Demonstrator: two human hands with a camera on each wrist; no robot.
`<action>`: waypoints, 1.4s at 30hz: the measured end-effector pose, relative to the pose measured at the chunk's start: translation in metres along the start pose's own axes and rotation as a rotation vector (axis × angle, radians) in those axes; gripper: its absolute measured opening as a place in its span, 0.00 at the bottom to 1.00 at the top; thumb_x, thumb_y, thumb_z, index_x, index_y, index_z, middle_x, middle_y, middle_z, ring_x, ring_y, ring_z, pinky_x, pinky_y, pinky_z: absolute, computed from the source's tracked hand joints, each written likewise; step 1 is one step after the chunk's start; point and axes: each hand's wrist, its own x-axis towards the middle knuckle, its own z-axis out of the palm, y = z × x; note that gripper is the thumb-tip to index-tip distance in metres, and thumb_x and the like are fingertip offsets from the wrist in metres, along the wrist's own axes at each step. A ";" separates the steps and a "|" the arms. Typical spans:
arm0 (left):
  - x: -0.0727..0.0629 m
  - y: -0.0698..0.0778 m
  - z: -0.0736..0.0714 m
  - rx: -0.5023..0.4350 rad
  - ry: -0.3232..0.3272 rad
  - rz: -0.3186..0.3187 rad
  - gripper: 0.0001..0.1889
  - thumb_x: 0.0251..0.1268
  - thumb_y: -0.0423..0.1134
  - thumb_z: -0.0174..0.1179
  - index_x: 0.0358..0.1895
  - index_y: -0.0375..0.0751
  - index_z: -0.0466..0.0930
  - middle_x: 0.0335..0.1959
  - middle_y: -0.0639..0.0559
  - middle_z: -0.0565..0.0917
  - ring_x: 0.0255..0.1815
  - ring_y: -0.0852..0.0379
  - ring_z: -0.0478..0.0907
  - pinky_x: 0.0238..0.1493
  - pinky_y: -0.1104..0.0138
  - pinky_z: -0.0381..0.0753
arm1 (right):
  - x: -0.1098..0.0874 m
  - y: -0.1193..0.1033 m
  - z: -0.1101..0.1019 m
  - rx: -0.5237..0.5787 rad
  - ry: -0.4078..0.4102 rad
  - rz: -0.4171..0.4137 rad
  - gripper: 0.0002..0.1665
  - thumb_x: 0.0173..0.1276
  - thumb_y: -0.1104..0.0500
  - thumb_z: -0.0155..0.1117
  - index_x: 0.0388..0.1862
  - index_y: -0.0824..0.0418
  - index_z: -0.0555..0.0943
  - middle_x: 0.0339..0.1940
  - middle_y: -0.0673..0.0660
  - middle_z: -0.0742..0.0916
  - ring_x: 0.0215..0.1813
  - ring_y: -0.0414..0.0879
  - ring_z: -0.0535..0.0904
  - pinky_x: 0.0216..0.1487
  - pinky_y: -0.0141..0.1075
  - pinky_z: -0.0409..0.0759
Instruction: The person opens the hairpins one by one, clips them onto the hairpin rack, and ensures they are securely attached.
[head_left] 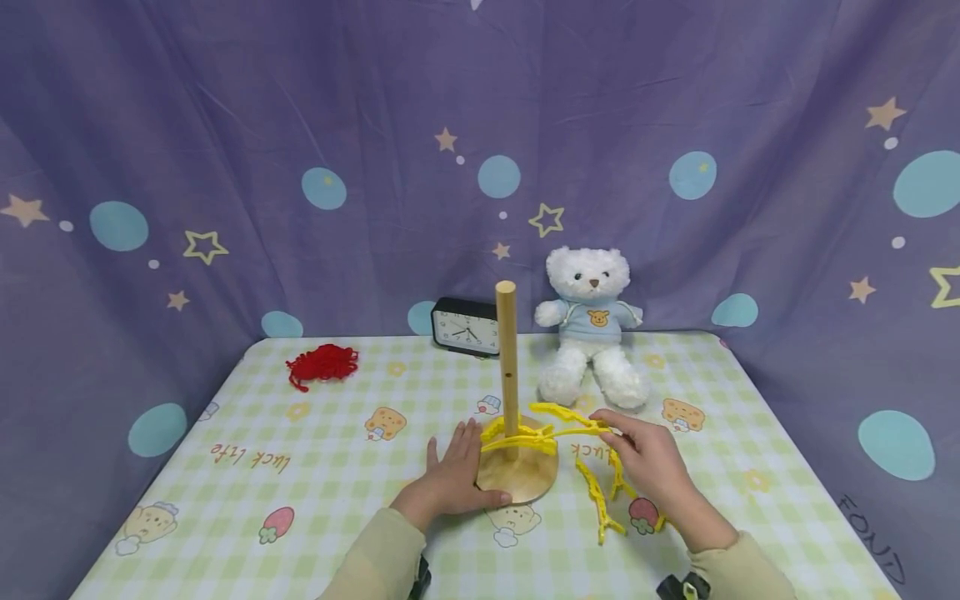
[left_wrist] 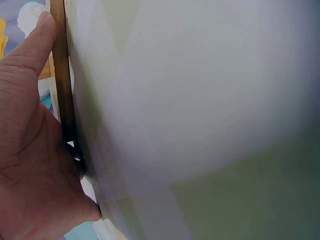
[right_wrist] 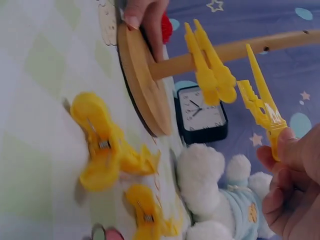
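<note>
My left hand rests against the round base of a wooden stand, fingers straight and spread, thumb along the front rim. From that base a wooden pole rises upright. Low on the pole, yellow plastic clips sit around it. My right hand pinches the rear end of another yellow clip to the right of the pole. The held clip's two arms are spread apart, their tips towards the pole. Loose yellow clips lie on the table below the right hand.
A white teddy bear in a blue top sits behind the right hand. Partly behind the pole stands a black alarm clock. Red yarn lies at the back left of the checked tablecloth. A purple curtain hangs behind the table.
</note>
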 end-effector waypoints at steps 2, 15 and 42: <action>0.000 -0.001 0.000 0.003 0.002 0.002 0.62 0.53 0.74 0.57 0.78 0.35 0.39 0.80 0.41 0.37 0.79 0.45 0.33 0.69 0.37 0.29 | 0.003 -0.002 0.007 -0.001 0.004 -0.010 0.17 0.68 0.63 0.64 0.53 0.47 0.84 0.12 0.45 0.74 0.13 0.36 0.57 0.16 0.31 0.62; 0.002 -0.003 0.001 0.013 -0.018 0.001 0.62 0.54 0.74 0.57 0.78 0.35 0.39 0.80 0.41 0.37 0.79 0.44 0.33 0.69 0.36 0.29 | 0.021 -0.025 0.042 -0.004 0.034 -0.164 0.17 0.64 0.66 0.67 0.50 0.52 0.86 0.45 0.50 0.89 0.31 0.38 0.81 0.32 0.34 0.78; 0.002 -0.001 0.000 0.008 -0.014 0.001 0.63 0.54 0.74 0.57 0.78 0.33 0.38 0.79 0.40 0.36 0.79 0.44 0.33 0.69 0.37 0.28 | 0.018 -0.039 0.039 0.020 -0.194 0.016 0.32 0.65 0.57 0.70 0.68 0.54 0.74 0.58 0.54 0.83 0.26 0.36 0.72 0.26 0.33 0.73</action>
